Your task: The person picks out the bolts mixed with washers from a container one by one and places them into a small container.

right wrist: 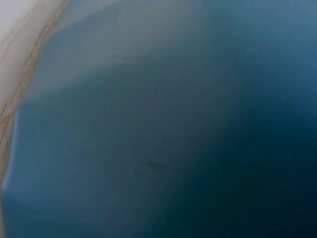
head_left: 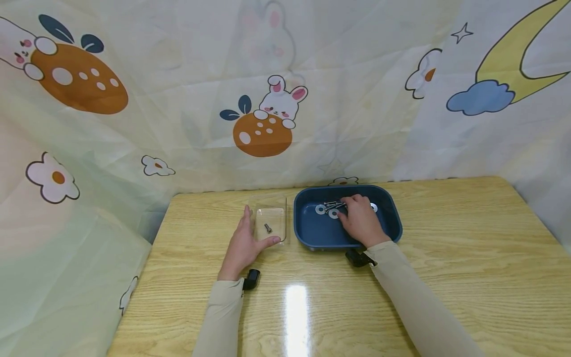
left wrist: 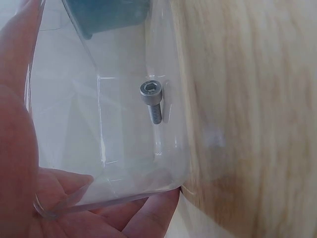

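Note:
A clear plastic box (head_left: pixel 270 212) stands on the table with one socket-head screw (left wrist: pixel 153 101) lying inside it. My left hand (head_left: pixel 244 248) holds this box, fingers along its left side and thumb at the near edge. Inside the blue tray (head_left: pixel 321 244), my right hand (head_left: pixel 362 220) reaches down among several metal screws (head_left: pixel 332 205). Its thumb and fingertips are spread apart at the screw ends. Flat washers (head_left: pixel 320 209) lie beside them, and one more shows past the hand. The right wrist view is filled by the blurred blue tray wall (right wrist: pixel 99 148), so those fingers are hidden there.
The box and the tray stand side by side near the back edge of the wooden table (head_left: pixel 468 248). Behind it hangs a cloth (head_left: pixel 357 124) printed with cartoon rabbits and flowers. A small black device (head_left: pixel 252 279) sits at the left wrist.

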Demonstrator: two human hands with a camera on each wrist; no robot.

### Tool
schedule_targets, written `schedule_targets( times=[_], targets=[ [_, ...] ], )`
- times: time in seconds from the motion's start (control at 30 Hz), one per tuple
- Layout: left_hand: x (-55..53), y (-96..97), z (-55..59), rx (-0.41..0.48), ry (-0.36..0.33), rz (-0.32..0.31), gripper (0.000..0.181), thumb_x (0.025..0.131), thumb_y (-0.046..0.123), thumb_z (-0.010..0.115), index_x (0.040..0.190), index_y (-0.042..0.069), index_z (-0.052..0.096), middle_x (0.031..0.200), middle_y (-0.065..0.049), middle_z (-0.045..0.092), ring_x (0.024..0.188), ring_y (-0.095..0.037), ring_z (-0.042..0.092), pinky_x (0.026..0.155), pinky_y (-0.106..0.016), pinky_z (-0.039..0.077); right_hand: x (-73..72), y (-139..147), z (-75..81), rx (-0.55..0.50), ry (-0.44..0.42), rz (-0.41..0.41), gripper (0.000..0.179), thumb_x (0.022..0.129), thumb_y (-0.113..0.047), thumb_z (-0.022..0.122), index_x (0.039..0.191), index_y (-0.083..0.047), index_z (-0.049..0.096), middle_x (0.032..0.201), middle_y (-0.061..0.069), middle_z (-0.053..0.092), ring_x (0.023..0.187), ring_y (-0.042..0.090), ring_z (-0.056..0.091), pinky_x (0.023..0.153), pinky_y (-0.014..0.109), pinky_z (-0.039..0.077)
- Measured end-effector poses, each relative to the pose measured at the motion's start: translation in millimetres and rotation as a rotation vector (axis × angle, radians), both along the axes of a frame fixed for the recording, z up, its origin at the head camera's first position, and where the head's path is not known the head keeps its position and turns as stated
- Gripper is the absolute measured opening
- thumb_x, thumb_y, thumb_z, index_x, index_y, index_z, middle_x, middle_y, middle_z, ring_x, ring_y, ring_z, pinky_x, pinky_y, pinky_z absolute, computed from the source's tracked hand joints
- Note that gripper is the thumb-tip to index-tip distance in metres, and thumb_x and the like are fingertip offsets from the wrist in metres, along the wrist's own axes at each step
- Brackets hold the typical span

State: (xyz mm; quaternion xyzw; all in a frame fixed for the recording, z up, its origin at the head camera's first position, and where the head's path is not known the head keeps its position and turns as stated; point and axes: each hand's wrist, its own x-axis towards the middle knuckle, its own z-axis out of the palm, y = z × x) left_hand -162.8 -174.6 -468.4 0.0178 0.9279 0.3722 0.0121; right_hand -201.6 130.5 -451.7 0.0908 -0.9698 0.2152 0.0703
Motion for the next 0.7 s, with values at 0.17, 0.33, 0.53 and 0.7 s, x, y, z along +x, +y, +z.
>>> schedule_targets(
  times=[0.17, 0.33, 0.53, 0.7],
  targets=[
    [-0.3, 0.2, -1.0, -0.001, -0.006, 0.001, 0.129, 0.059, 0.07, 0.07, 0.148, 0.021, -0.01, 0.152, -0.011, 0.02, 0.136, -0.031, 0.023, 0.106, -0.049, 0.027, -0.6, 0.9, -0.3, 0.011, -0.031, -0.009, 0.039, 0.086, -0.017, 0.065, 0.117, 0.007, 0.06, 0.114, 0.026, 0.054, 0.102, 0.04, 0.048, 0.09, 0.049, 0.04],
    [-0.3, 0.5, -1.0, -0.008, -0.014, 0.001, 0.13, 0.058, 0.074, 0.067, 0.148, 0.023, -0.011, 0.152, -0.01, 0.02, 0.137, -0.031, 0.022, 0.106, -0.048, 0.027, -1.2, 1.9, -1.8, 0.028, -0.049, -0.007, 0.038, 0.086, -0.017, 0.065, 0.115, 0.007, 0.061, 0.113, 0.026, 0.056, 0.102, 0.04, 0.049, 0.091, 0.049, 0.04],
    [0.2, 0.7, 0.3, -0.011, -0.011, 0.0, 0.13, 0.058, 0.074, 0.067, 0.148, 0.022, -0.011, 0.152, -0.011, 0.02, 0.137, -0.031, 0.022, 0.106, -0.048, 0.026, -1.7, 1.5, -1.7, 0.05, -0.083, -0.004, 0.036, 0.087, -0.015, 0.064, 0.114, 0.008, 0.061, 0.113, 0.026, 0.056, 0.103, 0.041, 0.049, 0.091, 0.05, 0.04],
    [-0.2, 0.5, 0.5, -0.016, -0.01, -0.002, 0.129, 0.059, 0.073, 0.067, 0.148, 0.023, -0.011, 0.152, -0.01, 0.02, 0.137, -0.031, 0.022, 0.106, -0.048, 0.026, -1.9, 0.4, 0.3, 0.052, -0.109, -0.022, 0.033, 0.086, -0.012, 0.064, 0.114, 0.007, 0.062, 0.112, 0.025, 0.057, 0.103, 0.041, 0.051, 0.091, 0.05, 0.041]
  ],
)
